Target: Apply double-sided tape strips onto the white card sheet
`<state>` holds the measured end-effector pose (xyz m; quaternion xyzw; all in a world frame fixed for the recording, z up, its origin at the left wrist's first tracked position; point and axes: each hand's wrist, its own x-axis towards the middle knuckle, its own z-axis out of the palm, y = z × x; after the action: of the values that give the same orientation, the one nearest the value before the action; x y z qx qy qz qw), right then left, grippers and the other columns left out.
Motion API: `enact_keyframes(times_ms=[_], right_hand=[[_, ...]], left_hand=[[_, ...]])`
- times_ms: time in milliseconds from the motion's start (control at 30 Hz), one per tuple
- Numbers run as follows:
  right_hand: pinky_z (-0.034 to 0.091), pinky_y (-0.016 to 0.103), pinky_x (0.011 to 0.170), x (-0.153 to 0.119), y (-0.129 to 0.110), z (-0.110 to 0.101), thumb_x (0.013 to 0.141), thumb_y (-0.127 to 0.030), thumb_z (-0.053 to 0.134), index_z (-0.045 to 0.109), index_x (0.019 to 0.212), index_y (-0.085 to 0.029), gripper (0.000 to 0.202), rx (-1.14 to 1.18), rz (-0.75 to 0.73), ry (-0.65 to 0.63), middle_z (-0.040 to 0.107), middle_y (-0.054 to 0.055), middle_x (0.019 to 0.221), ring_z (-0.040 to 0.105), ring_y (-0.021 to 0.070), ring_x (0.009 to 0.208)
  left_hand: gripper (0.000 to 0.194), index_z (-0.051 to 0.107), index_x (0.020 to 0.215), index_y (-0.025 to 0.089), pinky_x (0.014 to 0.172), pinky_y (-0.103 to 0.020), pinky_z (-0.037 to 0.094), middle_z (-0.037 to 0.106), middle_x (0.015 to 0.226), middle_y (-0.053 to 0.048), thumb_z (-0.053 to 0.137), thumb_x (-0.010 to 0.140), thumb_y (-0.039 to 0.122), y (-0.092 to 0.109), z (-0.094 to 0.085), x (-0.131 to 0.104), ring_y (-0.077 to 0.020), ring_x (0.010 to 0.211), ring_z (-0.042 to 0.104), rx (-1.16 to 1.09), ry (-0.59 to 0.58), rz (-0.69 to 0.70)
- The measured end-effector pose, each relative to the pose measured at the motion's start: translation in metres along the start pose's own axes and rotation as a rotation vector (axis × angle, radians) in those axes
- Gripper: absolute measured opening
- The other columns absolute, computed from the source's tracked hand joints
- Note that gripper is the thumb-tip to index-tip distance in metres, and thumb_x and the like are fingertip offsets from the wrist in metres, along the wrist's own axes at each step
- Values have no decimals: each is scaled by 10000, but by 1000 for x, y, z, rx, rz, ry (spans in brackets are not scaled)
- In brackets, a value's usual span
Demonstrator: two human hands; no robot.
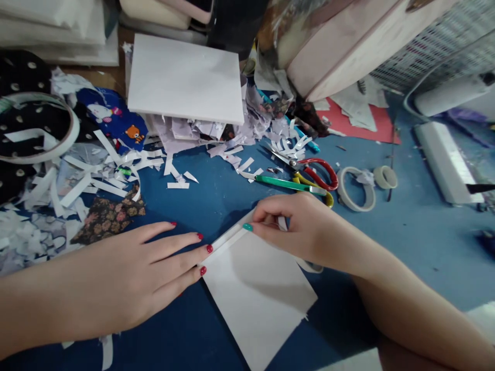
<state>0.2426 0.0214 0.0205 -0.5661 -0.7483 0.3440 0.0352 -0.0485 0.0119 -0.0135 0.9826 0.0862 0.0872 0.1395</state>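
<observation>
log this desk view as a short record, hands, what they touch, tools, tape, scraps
left hand: fingers spread, tips at the near card's corner
right hand: pinching at the card's upper edge
near card: white, flat on the blue table
tools: red-and-yellow-handled scissors, green cutter
tape: small roll right of a larger one
scraps: paper strips, mostly left

A hand could pass over the blue table (413,242) between the right forearm (410,288) and the tape roll (342,192). Just beyond the right hand (309,226), the green cutter (286,182) and red-handled scissors (322,173) stand in the way. Paper scraps (83,178) obstruct the left, and the white board (185,80) blocks the far side.
</observation>
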Motion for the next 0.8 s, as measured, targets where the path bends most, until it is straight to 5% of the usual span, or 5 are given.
enact_keyframes(times_ms=[800], right_hand=[[357, 215, 500, 0, 2, 3, 823, -211, 553, 655, 694, -193, 166, -61, -33, -13, 642, -14, 597, 544, 97, 517]], left_hand=[[425, 655, 1199, 227, 1127, -408, 410, 553, 1439, -16, 509, 809, 140, 1, 2, 5, -214, 1380, 450, 64, -4, 54]])
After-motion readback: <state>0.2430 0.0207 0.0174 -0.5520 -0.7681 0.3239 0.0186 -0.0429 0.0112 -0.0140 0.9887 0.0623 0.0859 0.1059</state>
